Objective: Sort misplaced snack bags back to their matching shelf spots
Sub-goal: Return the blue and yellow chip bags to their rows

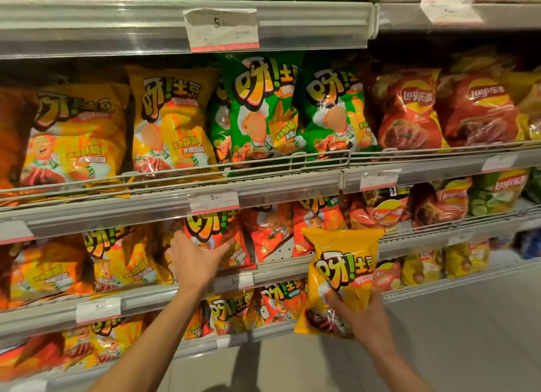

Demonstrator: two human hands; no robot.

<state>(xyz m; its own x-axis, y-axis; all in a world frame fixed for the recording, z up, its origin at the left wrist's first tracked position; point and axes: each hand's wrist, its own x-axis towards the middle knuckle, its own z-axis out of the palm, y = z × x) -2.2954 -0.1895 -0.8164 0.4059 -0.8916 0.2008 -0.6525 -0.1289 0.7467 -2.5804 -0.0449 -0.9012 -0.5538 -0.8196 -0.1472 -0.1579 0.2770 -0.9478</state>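
a: which step is the person at now?

b: mid-sort, i think. the right hand (pixel 361 315) grips a yellow snack bag (pixel 341 277) by its lower part, fingers curled round the front, and holds it up in free air in front of the shelves, not on any shelf yet.

a: and the left hand (pixel 194 258)?

b: it reaches into the third shelf from the top and lies on a red-orange snack bag (pixel 218 236) that stands just under the price tag (pixel 213 201). thumb is spread to the right and the fingers go round the left edge of the bag, so it looks like a grasp, but how firm it is i can't tell, the fingertips are hidden behind the bag.

a: is this bag in the wrong place?

b: hard to say for sure. to its right are more red bags (pixel 269 230), to its left yellow-orange bags (pixel 120 263), so it sits at the border betw. two sorts.

a: where should the yellow one go?

b: prob. to the yellow bags (pixel 172 122) on the shelf above, left part, or to the yellow-orange row on the left; the flavour print is too small to match.

a: next move needs what?

b: in my judgement, first compare the prints, then make a gap w/ the left hand and slide the yellow bag upright behind the wire rail (pixel 205 169), w/o pushing neighbours down.
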